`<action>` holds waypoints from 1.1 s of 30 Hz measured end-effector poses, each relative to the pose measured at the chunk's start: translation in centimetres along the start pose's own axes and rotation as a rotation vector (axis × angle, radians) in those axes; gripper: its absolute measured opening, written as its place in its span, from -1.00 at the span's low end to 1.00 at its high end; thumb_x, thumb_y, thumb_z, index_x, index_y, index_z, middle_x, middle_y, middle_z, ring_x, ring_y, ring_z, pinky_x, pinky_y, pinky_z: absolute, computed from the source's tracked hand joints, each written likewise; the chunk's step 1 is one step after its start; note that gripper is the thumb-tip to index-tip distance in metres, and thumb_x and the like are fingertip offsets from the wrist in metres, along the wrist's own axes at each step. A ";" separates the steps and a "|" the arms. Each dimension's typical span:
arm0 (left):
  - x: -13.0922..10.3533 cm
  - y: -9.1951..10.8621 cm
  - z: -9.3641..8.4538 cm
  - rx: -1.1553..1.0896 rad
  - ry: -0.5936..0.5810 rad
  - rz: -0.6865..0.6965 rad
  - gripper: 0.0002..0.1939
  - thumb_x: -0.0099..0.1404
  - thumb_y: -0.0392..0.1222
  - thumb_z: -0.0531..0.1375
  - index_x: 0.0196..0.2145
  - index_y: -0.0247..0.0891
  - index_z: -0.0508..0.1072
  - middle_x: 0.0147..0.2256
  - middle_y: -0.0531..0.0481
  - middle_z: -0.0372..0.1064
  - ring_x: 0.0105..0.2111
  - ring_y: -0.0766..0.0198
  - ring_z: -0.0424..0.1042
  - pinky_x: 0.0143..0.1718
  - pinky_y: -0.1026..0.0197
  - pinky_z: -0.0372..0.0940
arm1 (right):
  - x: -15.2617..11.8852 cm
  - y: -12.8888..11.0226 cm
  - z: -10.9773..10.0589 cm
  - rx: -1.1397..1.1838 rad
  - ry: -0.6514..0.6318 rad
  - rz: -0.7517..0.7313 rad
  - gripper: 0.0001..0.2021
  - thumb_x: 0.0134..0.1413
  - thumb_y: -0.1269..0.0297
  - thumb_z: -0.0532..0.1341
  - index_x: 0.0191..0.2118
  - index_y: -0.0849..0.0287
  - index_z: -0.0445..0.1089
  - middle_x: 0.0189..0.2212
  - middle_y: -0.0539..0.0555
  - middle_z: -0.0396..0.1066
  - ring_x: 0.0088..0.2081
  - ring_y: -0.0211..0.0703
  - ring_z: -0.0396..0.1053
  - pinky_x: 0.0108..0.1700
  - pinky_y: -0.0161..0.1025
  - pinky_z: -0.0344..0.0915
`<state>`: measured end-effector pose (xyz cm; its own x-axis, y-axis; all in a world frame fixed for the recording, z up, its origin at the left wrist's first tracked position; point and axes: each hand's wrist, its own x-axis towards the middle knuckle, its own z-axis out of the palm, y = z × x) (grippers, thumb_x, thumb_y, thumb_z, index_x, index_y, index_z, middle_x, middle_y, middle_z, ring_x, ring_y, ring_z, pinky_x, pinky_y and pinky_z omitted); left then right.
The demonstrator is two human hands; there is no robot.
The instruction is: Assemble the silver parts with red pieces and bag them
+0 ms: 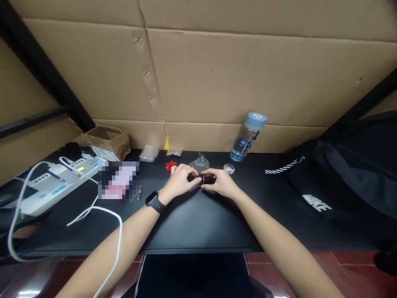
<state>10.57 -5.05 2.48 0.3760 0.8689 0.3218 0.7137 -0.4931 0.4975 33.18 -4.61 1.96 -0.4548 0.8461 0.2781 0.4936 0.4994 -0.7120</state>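
My left hand [183,179], with a black watch [154,201] on its wrist, grips the left end of a small black object with red marks [208,179]. The fingers of my right hand [221,182] are closed round the right end of the same piece. A thin pale band crosses its middle. My fingers cover much of it, so its kind is unclear. Just behind my hands lies a crumpled clear plastic bag [200,161]. A pile of small red pieces [170,166] is beside my left fingers, and a round clear dish [229,169] sits past my right hand.
A water bottle with a blue lid [240,145] stands at the back. To the left are an open cardboard box [107,140], a white power strip [58,188] and a white cable [119,236] passing over my left forearm. A black bag [313,186] fills the right side.
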 end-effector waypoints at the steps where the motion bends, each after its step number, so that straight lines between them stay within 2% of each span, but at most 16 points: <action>1: 0.1 0.1 -0.1 0.026 0.045 -0.005 -0.75 0.41 0.06 0.18 -0.20 -0.14 0.54 -0.13 0.00 0.55 -0.04 0.09 0.40 0.06 0.02 0.12 | 0.0 -0.1 -0.3 -0.005 0.004 -0.002 -0.56 -0.09 0.22 0.49 -0.02 0.09 0.53 -0.18 0.06 0.61 -0.15 -0.05 0.56 -0.06 -0.16 0.44; 4: 0.3 0.6 0.3 0.112 0.113 0.005 -0.68 0.52 0.01 0.02 0.01 -0.15 0.47 0.01 -0.08 0.48 0.03 0.09 0.38 0.06 0.02 0.14 | -0.1 -0.4 -2.0 -0.034 0.079 -0.023 -0.59 -0.10 0.24 0.48 -0.06 0.11 0.52 -0.21 0.06 0.59 -0.19 -0.07 0.55 -0.08 -0.16 0.45; 8: 0.5 1.0 1.7 0.223 -0.038 0.145 -0.56 0.52 0.02 0.01 0.28 -0.07 0.25 0.21 -0.12 0.34 0.20 0.03 0.27 0.11 -0.04 0.10 | -0.3 -0.6 -4.7 0.016 0.244 -0.037 -0.56 -0.09 0.28 0.45 -0.02 0.15 0.49 -0.16 0.10 0.54 -0.18 -0.08 0.55 -0.06 -0.16 0.50; 13: 0.3 0.5 2.3 0.317 -0.104 0.115 -0.49 0.53 0.09 -0.03 0.36 0.04 0.13 0.19 -0.17 0.30 0.17 -0.03 0.28 0.16 -0.19 0.03 | -0.7 -0.4 -6.8 -0.058 0.279 -0.010 -0.55 -0.09 0.27 0.47 0.00 0.15 0.53 -0.07 0.13 0.53 -0.18 -0.08 0.56 -0.03 -0.15 0.50; 16: 0.2 0.4 2.3 0.357 -0.106 0.101 -0.46 0.52 0.13 -0.06 0.39 0.08 0.11 0.14 -0.20 0.30 0.16 -0.07 0.25 0.14 -0.19 0.06 | -0.9 -0.4 -7.1 -0.162 0.272 -0.008 -0.59 -0.09 0.25 0.48 -0.04 0.13 0.56 -0.09 0.11 0.56 -0.16 -0.06 0.55 -0.04 -0.15 0.49; 21: 0.3 0.6 2.5 0.370 -0.123 0.099 -0.45 0.51 0.17 -0.07 0.34 0.02 0.23 0.07 -0.21 0.31 0.14 -0.10 0.21 0.12 -0.18 0.08 | -0.9 -0.5 -7.0 -0.187 0.269 0.015 -0.64 -0.06 0.22 0.47 -0.08 0.11 0.57 -0.15 0.08 0.60 -0.22 -0.08 0.55 -0.10 -0.18 0.46; 27: 0.2 0.6 2.2 0.317 -0.117 0.138 -0.55 0.52 0.13 -0.06 0.19 -0.07 0.37 0.21 -0.18 0.28 0.22 -0.08 0.18 0.16 -0.20 0.03 | -1.1 -0.6 -7.2 -0.205 0.269 0.012 -0.69 -0.05 0.21 0.45 -0.13 0.11 0.58 -0.17 0.08 0.60 -0.24 -0.09 0.54 -0.12 -0.18 0.44; 30: 0.2 0.7 2.1 0.262 -0.140 0.122 -0.57 0.53 0.11 -0.06 0.12 -0.15 0.36 0.14 -0.20 0.37 0.13 -0.01 0.30 0.15 -0.18 0.03 | -1.1 -0.6 -7.3 -0.203 0.269 0.009 -0.70 -0.05 0.22 0.45 -0.13 0.11 0.58 -0.17 0.07 0.60 -0.25 -0.10 0.53 -0.13 -0.19 0.44; 33: 0.1 0.9 2.1 0.236 -0.138 0.118 -0.55 0.53 0.10 -0.05 0.23 -0.13 0.26 0.13 -0.20 0.38 0.13 0.00 0.32 0.19 -0.20 -0.01 | -1.2 -0.7 -7.4 -0.197 0.273 0.019 -0.69 -0.05 0.23 0.45 -0.13 0.11 0.58 -0.20 0.07 0.61 -0.26 -0.10 0.52 -0.14 -0.19 0.44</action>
<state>12.44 -5.34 1.25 0.5296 0.8119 0.2454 0.7721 -0.5813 0.2568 38.86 -4.57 6.95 -0.2419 0.8610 0.4474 0.6459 0.4870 -0.5879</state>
